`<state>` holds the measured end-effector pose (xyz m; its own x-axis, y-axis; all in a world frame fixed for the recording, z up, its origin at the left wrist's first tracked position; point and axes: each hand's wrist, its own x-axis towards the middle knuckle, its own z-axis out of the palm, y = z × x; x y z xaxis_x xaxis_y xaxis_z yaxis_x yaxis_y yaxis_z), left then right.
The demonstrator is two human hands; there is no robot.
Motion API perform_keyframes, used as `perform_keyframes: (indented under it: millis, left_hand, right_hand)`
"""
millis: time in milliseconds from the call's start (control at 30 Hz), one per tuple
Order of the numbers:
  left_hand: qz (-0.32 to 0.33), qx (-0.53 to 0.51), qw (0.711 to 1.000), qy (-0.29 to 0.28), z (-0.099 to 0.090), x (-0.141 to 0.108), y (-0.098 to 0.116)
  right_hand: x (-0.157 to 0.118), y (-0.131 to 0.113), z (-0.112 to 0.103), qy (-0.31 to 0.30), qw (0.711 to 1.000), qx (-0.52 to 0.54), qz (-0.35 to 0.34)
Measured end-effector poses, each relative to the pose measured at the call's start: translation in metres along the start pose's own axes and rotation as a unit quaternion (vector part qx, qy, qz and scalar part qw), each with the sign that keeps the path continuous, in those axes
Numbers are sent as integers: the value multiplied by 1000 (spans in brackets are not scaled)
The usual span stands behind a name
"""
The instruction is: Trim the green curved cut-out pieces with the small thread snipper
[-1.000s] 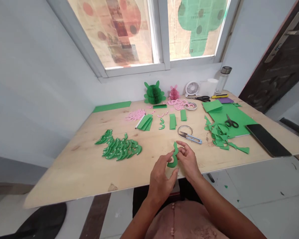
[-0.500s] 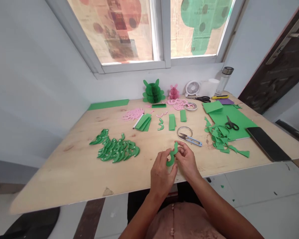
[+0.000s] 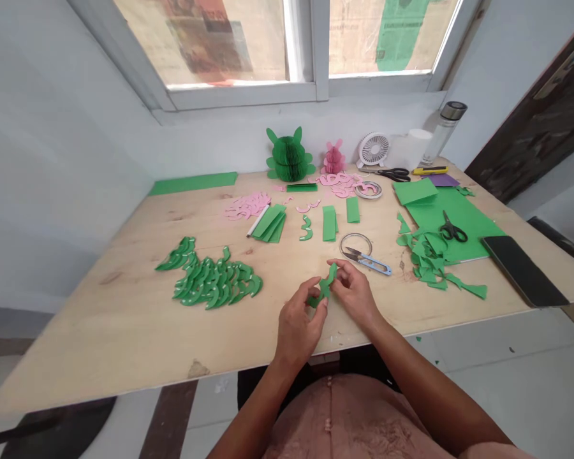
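The table [image 3: 124, 344] held a pile of green cutouts [image 3: 215, 284] on its left and a black phone [image 3: 525, 271] on its right; above the table's near edge, the left hand [image 3: 296, 322] and right hand [image 3: 356, 293] pinched opposite ends of a wavy green paper strip [image 3: 327, 284]

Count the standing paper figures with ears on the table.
2: the green figure at the back of the table, and the smaller pink figure between it and the white fan. No others show.
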<state>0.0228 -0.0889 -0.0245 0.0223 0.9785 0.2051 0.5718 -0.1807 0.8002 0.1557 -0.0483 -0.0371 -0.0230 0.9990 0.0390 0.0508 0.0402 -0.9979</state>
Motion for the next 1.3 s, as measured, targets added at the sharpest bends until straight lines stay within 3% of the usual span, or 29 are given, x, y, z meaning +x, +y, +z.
perform_keyframes:
  millis: [200, 433, 667, 1167, 1300]
  left_hand:
    - [-18, -27, 999, -36, 1, 3, -2]
    - [-23, -43, 998, -34, 3, 4, -6]
    - [-19, -48, 996, -66, -7, 3, -2]
    - [-126, -252, 958, -60, 4, 7, -10]
    - [-119, -222, 967, -43, 2, 8, -8]
  right_hand:
    - [3, 3, 0, -4, 1000, 3, 3]
    - [2, 2, -1, 6, 1000, -21, 3]
    - [0, 5, -1, -4, 1000, -9, 5]
    - [0, 6, -1, -23, 1000, 13, 0]
    - [-1, 5, -1, -24, 1000, 15, -4]
